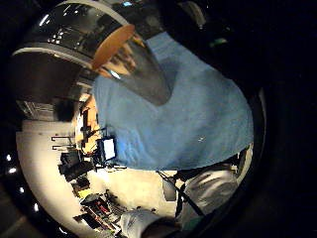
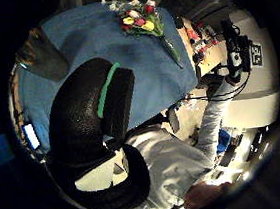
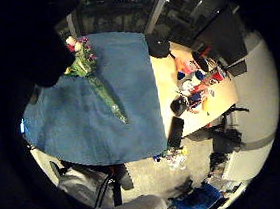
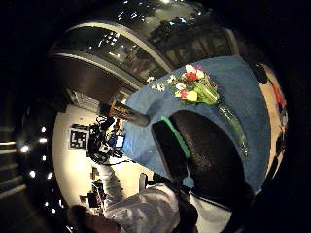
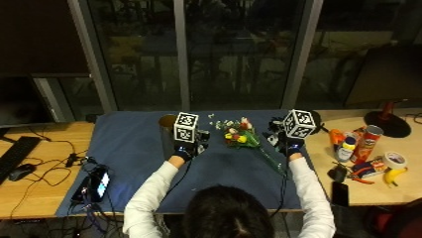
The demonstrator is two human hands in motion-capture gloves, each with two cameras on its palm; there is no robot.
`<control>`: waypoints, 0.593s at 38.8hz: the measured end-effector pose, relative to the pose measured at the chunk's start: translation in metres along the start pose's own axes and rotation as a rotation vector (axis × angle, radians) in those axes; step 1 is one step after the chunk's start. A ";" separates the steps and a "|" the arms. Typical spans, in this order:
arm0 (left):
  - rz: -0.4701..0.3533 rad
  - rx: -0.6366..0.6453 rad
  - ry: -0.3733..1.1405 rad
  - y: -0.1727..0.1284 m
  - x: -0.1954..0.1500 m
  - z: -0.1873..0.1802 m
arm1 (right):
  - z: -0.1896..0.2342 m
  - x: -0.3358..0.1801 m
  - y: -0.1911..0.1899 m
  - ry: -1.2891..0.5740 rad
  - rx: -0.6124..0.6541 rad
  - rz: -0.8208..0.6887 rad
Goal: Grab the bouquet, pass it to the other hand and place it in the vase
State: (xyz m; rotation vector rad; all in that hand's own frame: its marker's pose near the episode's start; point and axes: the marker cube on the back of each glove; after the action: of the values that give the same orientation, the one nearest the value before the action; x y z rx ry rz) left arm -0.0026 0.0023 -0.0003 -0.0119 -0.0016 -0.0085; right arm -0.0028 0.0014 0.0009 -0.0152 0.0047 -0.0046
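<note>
The bouquet point(image 5: 245, 140) is lying flat on the blue cloth point(image 5: 131, 148), between the two hands and touching neither. The left hand point(image 5: 186, 148) and the right hand point(image 5: 290, 143) are hanging over the cloth with loose fingers, holding nothing. Farther back, the vase point(image 5: 165, 130) is standing just beside the left hand.

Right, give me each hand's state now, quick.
Left hand: holds nothing, above the blue cloth beside the dark vase; fingers cannot be told.
Right hand: holds nothing; the colourful flower bouquet lies on the cloth beside it; fingers cannot be told.
</note>
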 end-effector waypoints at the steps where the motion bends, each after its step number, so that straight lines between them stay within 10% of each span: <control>1: -0.003 -0.004 0.000 0.001 -0.001 0.000 | 0.001 -0.001 0.000 0.002 -0.007 -0.001; 23: 0.034 -0.013 0.043 0.016 -0.008 -0.030 | -0.002 -0.029 0.017 0.103 -0.140 -0.041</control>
State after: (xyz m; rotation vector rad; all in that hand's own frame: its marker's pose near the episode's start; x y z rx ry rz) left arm -0.0101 0.0184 -0.0304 -0.0249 0.0420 0.0256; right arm -0.0319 0.0181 -0.0010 -0.1548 0.1075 -0.0464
